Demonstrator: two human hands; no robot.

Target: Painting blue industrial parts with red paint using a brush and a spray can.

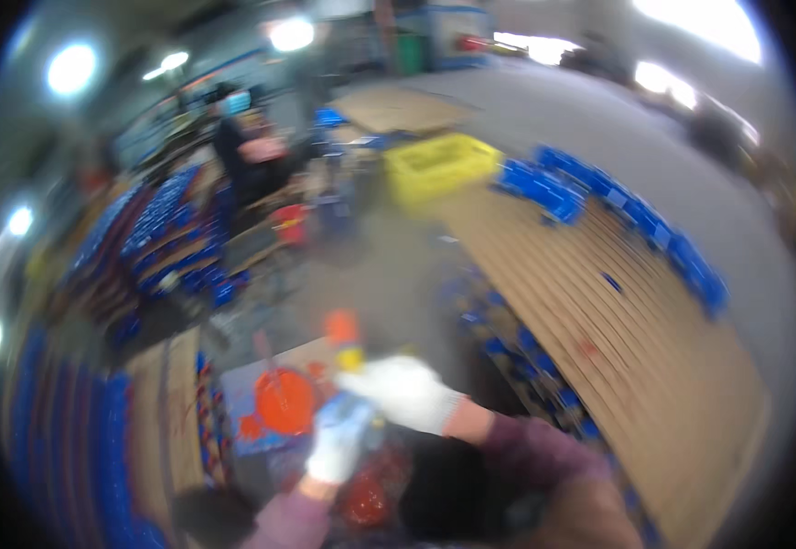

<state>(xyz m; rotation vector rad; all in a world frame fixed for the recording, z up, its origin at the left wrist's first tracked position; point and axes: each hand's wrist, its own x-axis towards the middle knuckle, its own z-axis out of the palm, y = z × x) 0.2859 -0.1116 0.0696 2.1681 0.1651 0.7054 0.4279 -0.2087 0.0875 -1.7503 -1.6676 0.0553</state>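
Observation:
My right hand, in a white glove, reaches in from the right and is closed around the lower end of a blurred orange-and-yellow piece, its orange end up. Just below and against it is my left hand, in a white glove stained blue; motion smears its fingers, and I cannot make out anything in them. To the left of the hands, a round pool or dish of bright orange-red paint sits on a blue-grey board, with a thin reddish stick standing at it. Another wet red patch shows below my hands.
A long ribbed brown cardboard sheet lies at the right, blue parts lined along its far edge. Beyond are a yellow crate and a red bucket. Stacked blue parts fill the left. A person is farther back.

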